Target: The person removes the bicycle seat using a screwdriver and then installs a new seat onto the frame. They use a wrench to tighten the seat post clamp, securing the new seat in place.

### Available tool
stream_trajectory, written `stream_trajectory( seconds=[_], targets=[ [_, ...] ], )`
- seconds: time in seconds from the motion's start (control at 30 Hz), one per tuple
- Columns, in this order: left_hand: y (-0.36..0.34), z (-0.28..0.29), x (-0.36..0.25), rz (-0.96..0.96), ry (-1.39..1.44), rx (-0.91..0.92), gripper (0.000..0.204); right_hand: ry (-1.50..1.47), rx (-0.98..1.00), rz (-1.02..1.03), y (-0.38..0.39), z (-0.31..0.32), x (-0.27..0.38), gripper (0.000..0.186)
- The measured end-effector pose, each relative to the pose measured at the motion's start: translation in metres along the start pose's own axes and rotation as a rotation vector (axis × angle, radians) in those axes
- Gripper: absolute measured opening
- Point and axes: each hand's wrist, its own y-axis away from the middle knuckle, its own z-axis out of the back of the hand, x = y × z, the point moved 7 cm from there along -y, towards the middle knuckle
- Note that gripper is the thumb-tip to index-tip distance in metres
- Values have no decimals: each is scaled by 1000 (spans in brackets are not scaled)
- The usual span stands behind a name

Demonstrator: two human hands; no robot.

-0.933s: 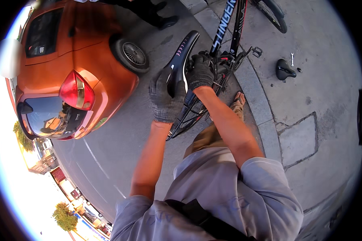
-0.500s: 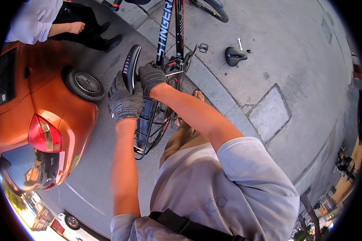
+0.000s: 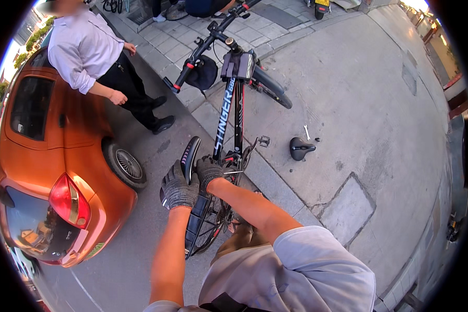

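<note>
Holding black saddle, bicycle, orange car

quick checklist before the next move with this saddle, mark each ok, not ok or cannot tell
1. Left hand gripping the black saddle: ok.
2. Right hand gripping something: cannot tell; it is close beside the saddle, fingers mostly hidden.
3. Saddle fixed to the bike: cannot tell; the hands cover its underside.
4. Wrench in hand: not ok; it lies on the pavement near the other saddle.
5. Bystander clear of both hands: ok; standing beside the orange car.
</note>
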Motion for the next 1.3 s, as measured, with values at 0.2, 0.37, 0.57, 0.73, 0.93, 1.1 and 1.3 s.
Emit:
stream_trajectory(
  seconds=[0.2, 0.37, 0.57, 0.73, 0.93, 1.1, 1.3],
  targets=[
    [4, 2, 0, 35, 53, 34, 77, -1, 47, 263, 31, 30, -8, 64],
    [6, 5, -6, 68, 23, 55, 78, -33, 170, 196, 63, 38, -56, 50],
    [6, -2, -10, 58, -44, -40, 81, -243, 207, 43, 138, 63, -214, 41],
    [33, -6, -55, 199, -277, -177, 81, -262, 229, -169, 194, 157, -419, 53],
    [76, -69, -151, 785, -177, 13, 66, -338, 97, -550, 265, 300, -622, 72],
    [26, -205, -365, 23, 25, 533, 45, -538, 10, -630, 277, 393, -685, 78],
    [-29, -220, -723, -183, 873, 882, 47, -970, -233, -491, 192, 483, -703, 65]
  ],
)
